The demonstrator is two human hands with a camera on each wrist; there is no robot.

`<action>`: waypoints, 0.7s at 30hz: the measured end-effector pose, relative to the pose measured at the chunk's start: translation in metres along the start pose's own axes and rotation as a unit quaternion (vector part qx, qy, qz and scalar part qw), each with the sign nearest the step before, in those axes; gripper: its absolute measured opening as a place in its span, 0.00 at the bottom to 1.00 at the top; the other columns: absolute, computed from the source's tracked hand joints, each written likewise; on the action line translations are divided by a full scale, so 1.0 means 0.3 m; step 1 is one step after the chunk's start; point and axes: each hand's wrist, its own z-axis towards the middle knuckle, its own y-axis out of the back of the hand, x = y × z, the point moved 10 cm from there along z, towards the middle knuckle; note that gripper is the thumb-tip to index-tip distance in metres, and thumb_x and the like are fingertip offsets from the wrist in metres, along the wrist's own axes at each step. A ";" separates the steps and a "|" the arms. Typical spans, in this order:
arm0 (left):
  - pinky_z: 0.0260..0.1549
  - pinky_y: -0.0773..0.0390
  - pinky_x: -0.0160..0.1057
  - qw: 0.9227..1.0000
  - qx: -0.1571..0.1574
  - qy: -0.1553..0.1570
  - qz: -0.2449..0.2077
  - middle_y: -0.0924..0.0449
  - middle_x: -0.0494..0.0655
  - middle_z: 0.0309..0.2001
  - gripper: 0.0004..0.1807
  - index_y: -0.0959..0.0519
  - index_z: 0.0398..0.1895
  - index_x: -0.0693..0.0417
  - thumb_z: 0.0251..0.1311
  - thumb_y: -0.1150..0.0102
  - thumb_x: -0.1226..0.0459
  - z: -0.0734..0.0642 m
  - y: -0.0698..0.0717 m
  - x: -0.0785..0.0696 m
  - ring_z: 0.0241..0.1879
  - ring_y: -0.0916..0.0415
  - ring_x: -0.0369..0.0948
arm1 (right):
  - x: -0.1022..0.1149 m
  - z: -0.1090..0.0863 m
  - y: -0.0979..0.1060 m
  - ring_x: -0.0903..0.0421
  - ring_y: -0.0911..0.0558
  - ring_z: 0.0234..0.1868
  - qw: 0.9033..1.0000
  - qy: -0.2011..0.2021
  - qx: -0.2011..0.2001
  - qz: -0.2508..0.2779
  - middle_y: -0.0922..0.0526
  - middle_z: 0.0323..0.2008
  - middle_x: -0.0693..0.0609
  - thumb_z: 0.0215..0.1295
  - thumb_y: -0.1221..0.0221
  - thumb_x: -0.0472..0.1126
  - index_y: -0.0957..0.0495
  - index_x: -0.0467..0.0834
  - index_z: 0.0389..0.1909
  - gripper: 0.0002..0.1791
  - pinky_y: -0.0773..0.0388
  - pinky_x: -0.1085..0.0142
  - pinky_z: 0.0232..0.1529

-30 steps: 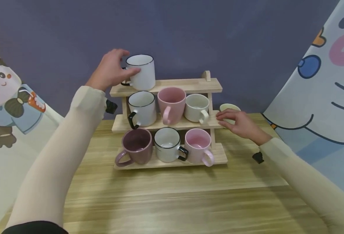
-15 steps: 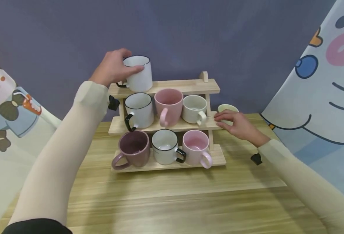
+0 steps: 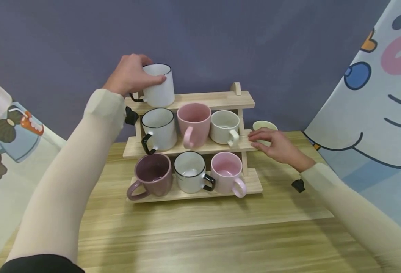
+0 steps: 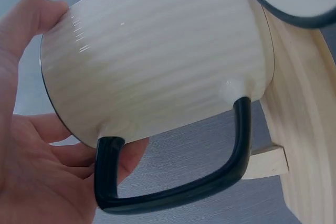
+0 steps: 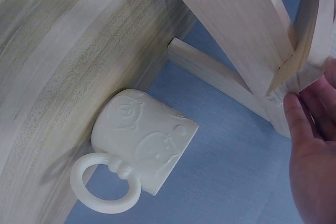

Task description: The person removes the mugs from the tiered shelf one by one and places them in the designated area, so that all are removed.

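The left hand's thumb and fingers [image 3: 130,76] pinch a white enamel-style mug [image 3: 162,91] by its rim and side, the thumb on the near face and other fingers round the far side. The mug stands upright at the left end of the wooden top shelf [image 3: 207,100], its squared black handle [image 4: 173,195] pointing left. Over on the right, the right hand [image 3: 273,146] pinches the right end of the middle shelf [image 3: 245,143] between thumb and fingers.

Just beyond that hand, a pale cream mug [image 5: 147,140] with raised drawings and a ring handle stands on the table [image 3: 204,231], partly hidden from above by the fingers. Along the middle shelf, from left to right, sit a white mug with a black handle [image 3: 163,132], a rose-pink mug [image 3: 196,127] and a small off-white mug [image 3: 222,129]. The bottom shelf [image 3: 254,182] carries a plum mug [image 3: 157,180], a black-rimmed white mug [image 3: 188,180] and a light pink mug [image 3: 222,180].

Pale sleeves [image 3: 60,163] reach in from both near corners. A purple-grey backdrop [image 3: 200,45] fills the far side, with cartoon panels [image 3: 354,125] left and right.
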 end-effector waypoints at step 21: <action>0.40 0.28 0.54 0.997 -0.071 0.036 0.005 0.41 0.59 0.66 0.47 0.38 0.69 0.58 0.50 0.41 0.40 -0.159 0.183 0.147 0.55 0.39 0.55 | -0.045 -0.007 0.006 0.48 0.25 0.55 1.000 -0.013 -0.007 0.006 0.19 0.49 0.49 0.60 0.36 0.36 0.17 0.41 0.43 0.11 0.30 0.52 0.54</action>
